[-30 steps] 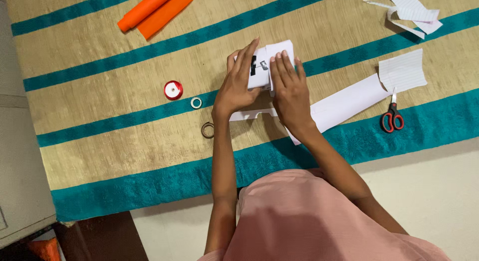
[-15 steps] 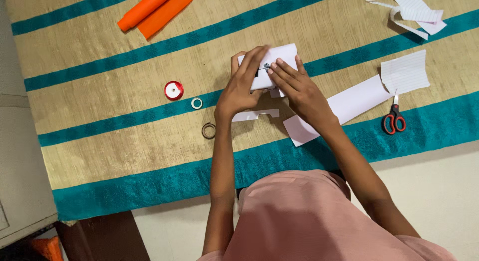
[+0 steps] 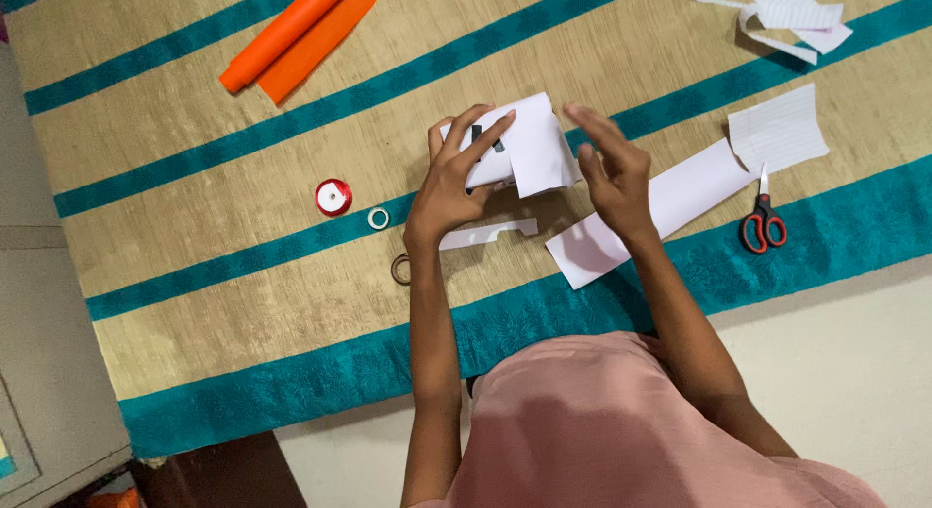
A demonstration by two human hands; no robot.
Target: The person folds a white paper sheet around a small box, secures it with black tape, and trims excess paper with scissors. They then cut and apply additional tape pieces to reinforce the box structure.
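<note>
Here, left hand (image 3: 449, 183) gripping folded white paper (image 3: 524, 149), right hand (image 3: 612, 168) just beside it, fingers spread, empty

Striped tan-teal mat (image 3: 243, 304), pale floor (image 3: 854, 372)

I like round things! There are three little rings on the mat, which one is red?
The red ribbon spool, farthest left; the small white ring and dark ring lie nearer the left hand.

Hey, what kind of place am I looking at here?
Likely a home craft spot, not a workshop: a table under a tan cloth with teal stripes, strewn with red-handled scissors, an orange paper roll and a red ribbon spool, while the left hand holds a paper-wrapped box.
</note>
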